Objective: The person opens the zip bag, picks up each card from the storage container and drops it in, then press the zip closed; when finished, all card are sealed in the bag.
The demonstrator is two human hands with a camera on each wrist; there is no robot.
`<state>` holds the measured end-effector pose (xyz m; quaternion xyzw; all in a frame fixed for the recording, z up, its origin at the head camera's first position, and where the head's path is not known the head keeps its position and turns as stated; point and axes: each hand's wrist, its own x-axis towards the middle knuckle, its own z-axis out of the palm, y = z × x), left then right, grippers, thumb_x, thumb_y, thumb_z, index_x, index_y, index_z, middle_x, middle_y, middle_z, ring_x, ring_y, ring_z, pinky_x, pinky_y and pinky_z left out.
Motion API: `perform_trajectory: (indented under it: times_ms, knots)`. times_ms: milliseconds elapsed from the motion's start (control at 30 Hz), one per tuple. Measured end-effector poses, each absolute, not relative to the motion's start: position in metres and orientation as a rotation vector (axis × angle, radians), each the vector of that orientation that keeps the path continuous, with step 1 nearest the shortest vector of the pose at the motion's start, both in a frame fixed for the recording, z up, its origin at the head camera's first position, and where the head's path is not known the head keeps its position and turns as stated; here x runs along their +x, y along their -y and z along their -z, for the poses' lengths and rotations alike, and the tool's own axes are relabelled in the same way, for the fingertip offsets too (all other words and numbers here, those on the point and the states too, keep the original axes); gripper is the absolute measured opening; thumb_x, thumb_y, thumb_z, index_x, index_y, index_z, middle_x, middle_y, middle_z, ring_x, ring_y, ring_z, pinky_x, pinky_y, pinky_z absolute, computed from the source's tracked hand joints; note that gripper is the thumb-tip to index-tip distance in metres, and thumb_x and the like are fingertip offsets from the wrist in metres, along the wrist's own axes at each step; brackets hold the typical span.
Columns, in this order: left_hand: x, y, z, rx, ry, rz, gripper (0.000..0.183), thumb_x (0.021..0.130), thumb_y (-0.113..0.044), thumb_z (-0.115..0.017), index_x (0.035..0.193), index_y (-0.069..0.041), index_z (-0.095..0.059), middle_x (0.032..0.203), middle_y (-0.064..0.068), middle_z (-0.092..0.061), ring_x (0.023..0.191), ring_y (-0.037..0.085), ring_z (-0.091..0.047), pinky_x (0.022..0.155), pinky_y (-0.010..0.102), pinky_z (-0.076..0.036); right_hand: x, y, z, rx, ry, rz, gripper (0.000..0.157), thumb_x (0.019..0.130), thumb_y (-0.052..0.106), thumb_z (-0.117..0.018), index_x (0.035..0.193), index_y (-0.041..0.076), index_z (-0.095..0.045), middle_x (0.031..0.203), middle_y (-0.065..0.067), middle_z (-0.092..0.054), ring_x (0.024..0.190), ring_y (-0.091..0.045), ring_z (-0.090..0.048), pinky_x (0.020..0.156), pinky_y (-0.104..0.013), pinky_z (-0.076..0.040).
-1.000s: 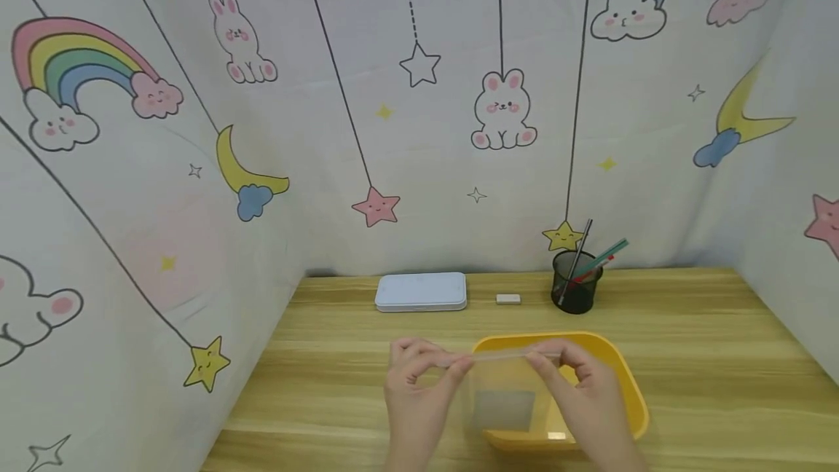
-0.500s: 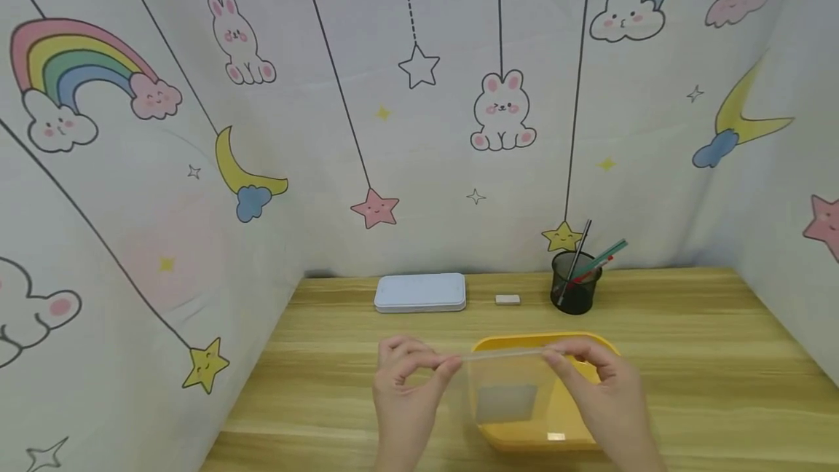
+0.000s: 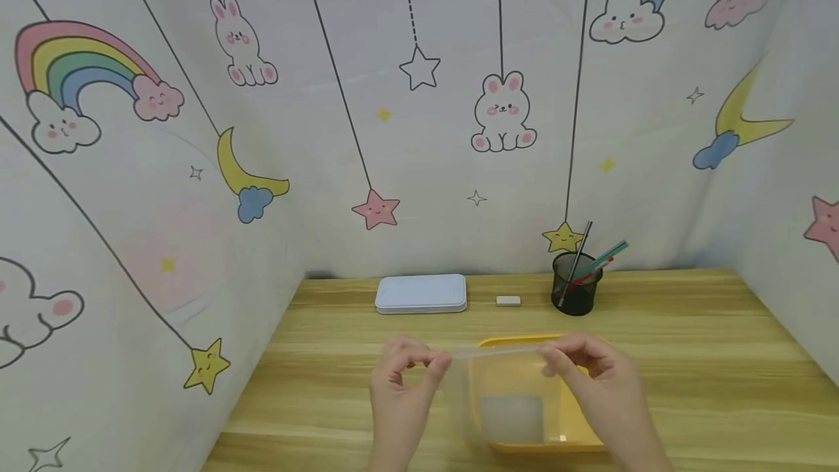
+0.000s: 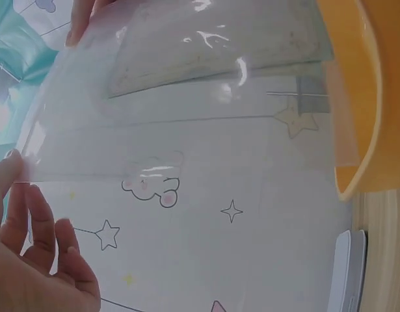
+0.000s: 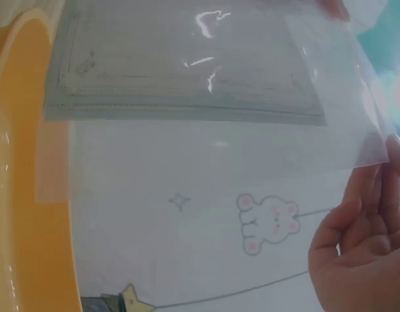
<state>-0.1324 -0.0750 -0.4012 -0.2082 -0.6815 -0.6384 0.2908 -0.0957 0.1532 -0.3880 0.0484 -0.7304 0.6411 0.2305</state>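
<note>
A clear plastic sleeve (image 3: 459, 392) hangs upright from both hands, in front of and partly over a yellow basket (image 3: 580, 425). Inside or behind its film shows a greyish rectangular sheet (image 3: 513, 419), seen larger in the left wrist view as a grey-green panel (image 4: 219, 52); which of the two I cannot tell. My left hand (image 3: 403, 392) pinches the sleeve's upper left corner between thumb and fingers. At the upper right corner my right hand (image 3: 599, 384) pinches the edge, its thumb towards me. The right wrist view shows the clear film (image 5: 186, 156) spread between both hands.
Along the back of the wooden table (image 3: 328, 384) lie a white flat case (image 3: 421, 294) and a small white eraser (image 3: 508, 301). A black mesh pen holder (image 3: 574, 301) with several pens stands to their right. Printed cloth (image 3: 446, 151) hangs behind the table.
My hands have drawn apart, the left hand moving left and the right hand right. The sleeve's top edge is spread wider, and the grey sheet appears slightly lower and larger.
</note>
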Motion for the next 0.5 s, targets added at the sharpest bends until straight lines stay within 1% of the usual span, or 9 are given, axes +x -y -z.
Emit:
perform_trajectory:
  times_ms: [100, 167, 233, 333, 433, 500]
  knots:
    - [-0.132, 0.075, 0.401, -0.577, 1.808, 1.750, 0.009, 0.080, 0.000, -0.075, 0.079, -0.007, -0.070, 0.075, 0.000, -0.063, 0.077, 0.017, -0.053, 0.072, 0.030, -0.039, -0.099, -0.149, 0.387, 0.185, 1.919, -1.889, 0.002, 0.088, 0.001, -0.067, 0.091, 0.000, -0.067, 0.083, -0.009, -0.065, 0.070, -0.019, -0.063, 0.074, -0.025, -0.051]
    - [-0.132, 0.075, 0.402, -0.582, 1.799, 1.788, 0.009, 0.081, 0.001, -0.073, 0.080, -0.007, -0.070, 0.074, 0.002, -0.064, 0.075, 0.016, -0.055, 0.073, 0.028, -0.041, -0.101, -0.146, 0.388, 0.206, 1.848, -1.968, 0.004, 0.089, -0.001, -0.065, 0.092, -0.003, -0.065, 0.081, -0.008, -0.064, 0.069, -0.019, -0.062, 0.072, -0.025, -0.051]
    - [-0.132, 0.075, 0.404, -0.587, 1.806, 1.819, 0.011, 0.082, 0.003, -0.071, 0.081, -0.008, -0.070, 0.074, 0.002, -0.064, 0.072, 0.015, -0.055, 0.071, 0.028, -0.043, -0.102, -0.142, 0.388, 0.179, 1.804, -2.019, 0.006, 0.089, 0.001, -0.066, 0.093, -0.004, -0.065, 0.076, -0.007, -0.063, 0.069, -0.018, -0.061, 0.070, -0.025, -0.051]
    - [-0.132, 0.077, 0.408, -0.601, 1.836, 1.875, 0.012, 0.084, 0.004, -0.068, 0.081, -0.007, -0.068, 0.075, 0.003, -0.063, 0.070, 0.013, -0.056, 0.066, 0.028, -0.045, -0.104, -0.136, 0.387, 0.126, 1.778, -2.043, 0.008, 0.090, 0.003, -0.065, 0.093, -0.004, -0.064, 0.071, -0.008, -0.063, 0.066, -0.017, -0.060, 0.062, -0.025, -0.050]
    - [-0.131, 0.080, 0.412, -0.627, 1.893, 1.919, 0.009, 0.085, 0.004, -0.067, 0.083, -0.006, -0.067, 0.078, 0.002, -0.062, 0.072, 0.014, -0.056, 0.062, 0.029, -0.044, -0.107, -0.130, 0.387, 0.060, 1.755, -2.109, 0.010, 0.091, 0.004, -0.065, 0.094, -0.005, -0.064, 0.073, -0.008, -0.064, 0.064, -0.016, -0.060, 0.054, -0.024, -0.048]
    - [-0.131, 0.082, 0.415, -0.628, 1.952, 1.943, 0.008, 0.084, 0.001, -0.068, 0.086, -0.006, -0.068, 0.083, 0.003, -0.063, 0.077, 0.014, -0.057, 0.062, 0.030, -0.045, -0.109, -0.128, 0.387, 0.029, 1.729, -2.187, 0.009, 0.092, 0.005, -0.064, 0.094, -0.004, -0.064, 0.080, -0.007, -0.067, 0.065, -0.016, -0.061, 0.052, -0.024, -0.048]
